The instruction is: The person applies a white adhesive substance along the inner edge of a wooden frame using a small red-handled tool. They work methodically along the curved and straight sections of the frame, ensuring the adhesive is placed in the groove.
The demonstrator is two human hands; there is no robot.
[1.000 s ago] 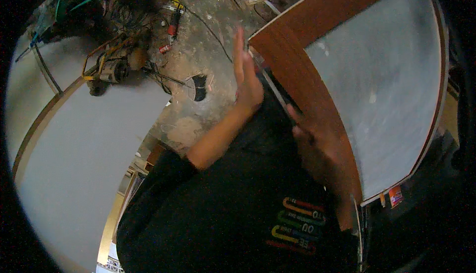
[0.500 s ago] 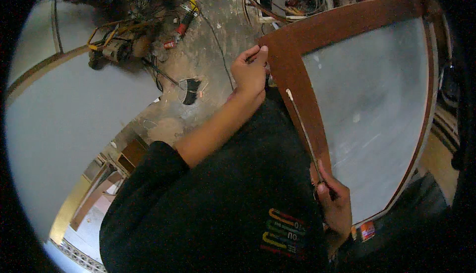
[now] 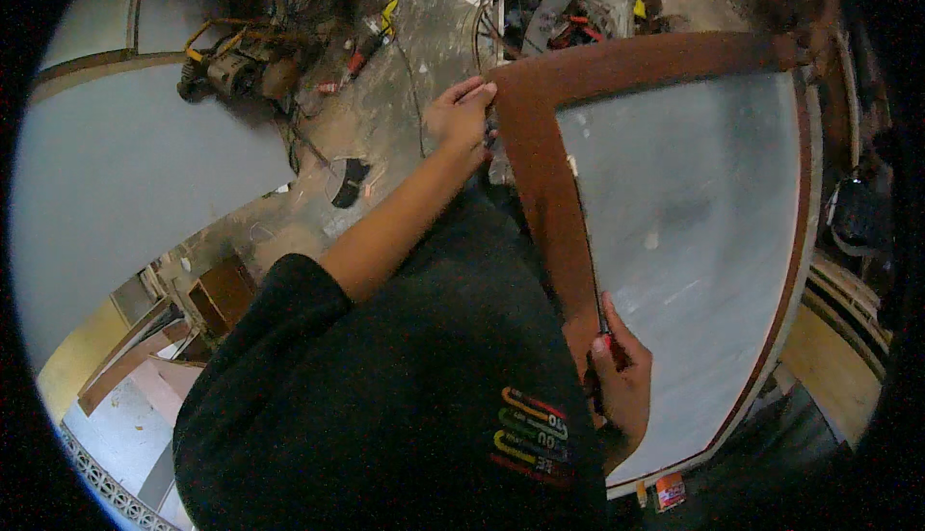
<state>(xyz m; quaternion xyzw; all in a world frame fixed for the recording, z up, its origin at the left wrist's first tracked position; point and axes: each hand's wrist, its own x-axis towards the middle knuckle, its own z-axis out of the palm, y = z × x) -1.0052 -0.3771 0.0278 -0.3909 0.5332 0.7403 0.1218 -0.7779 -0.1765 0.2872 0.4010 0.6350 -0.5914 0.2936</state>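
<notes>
Cluttered floor [image 3: 385, 136] behind; right hand [image 3: 626, 382] holds rod [image 3: 589, 232], now reaching grey panel [image 3: 684, 203]; left hand [image 3: 458, 121], grip unclear, meets frame [image 3: 540, 184].

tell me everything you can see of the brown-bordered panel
The panel has a wood-look brown border, broad at top and left, narrow at right, around a grey face with pale marks. It sits to the person's right. The left hand seems to touch its upper left corner; the right hand holds a thin rod along the border's inner left edge.

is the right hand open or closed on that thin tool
Closed: the right hand grips the thin tool near its lower end, thumb and fingers around it.
</notes>
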